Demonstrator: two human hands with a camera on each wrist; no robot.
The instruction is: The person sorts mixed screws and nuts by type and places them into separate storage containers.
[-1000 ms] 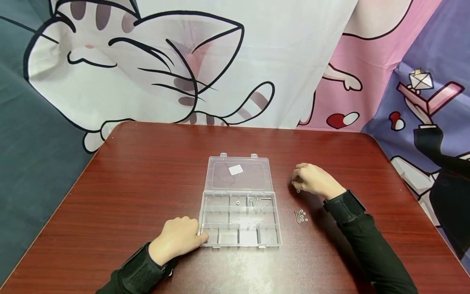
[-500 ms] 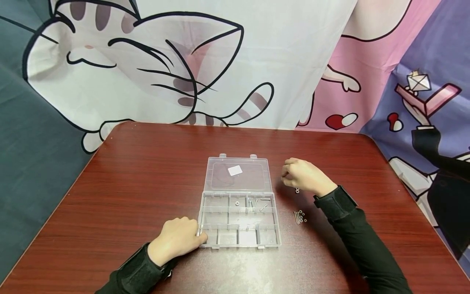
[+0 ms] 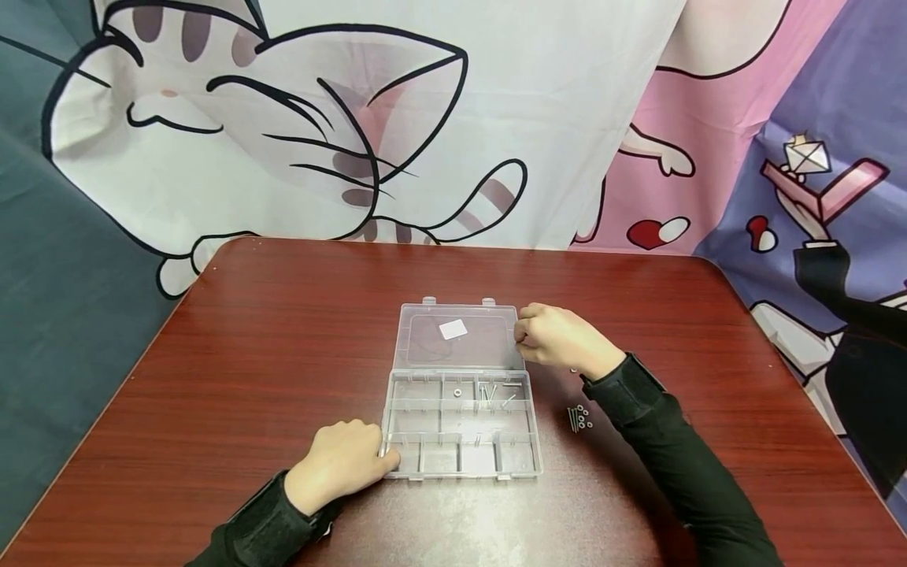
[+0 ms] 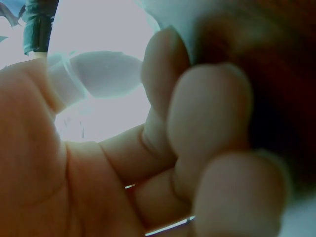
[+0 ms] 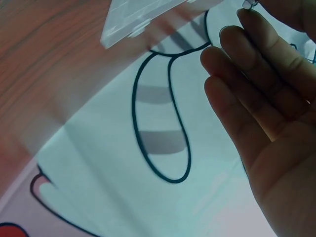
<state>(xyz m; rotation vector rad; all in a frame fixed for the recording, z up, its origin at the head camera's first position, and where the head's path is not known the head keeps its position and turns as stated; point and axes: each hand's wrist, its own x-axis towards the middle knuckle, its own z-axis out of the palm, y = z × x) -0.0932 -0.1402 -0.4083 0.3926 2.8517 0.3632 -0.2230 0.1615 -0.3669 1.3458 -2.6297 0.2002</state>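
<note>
A clear plastic compartment box lies on the table with its lid folded back. My left hand grips the box's front left corner, thumb over the rim; in the left wrist view the thumb shows through or against the bright plastic and the fingers curl. Over the right edge of the lid hovers my right hand. Its thumb and index finger pinch a tiny shiny metal nut, partly cut off by the right wrist view's edge. One nut and several screws lie in back compartments.
Right of the box, several screws and nuts lie in a small group on the brown table. Another nut sits beneath the right wrist. A printed cloth hangs behind the table.
My right hand has moved left from the table beside the box to the lid's right edge, carrying the nut. The left hand has stayed on the box corner.
</note>
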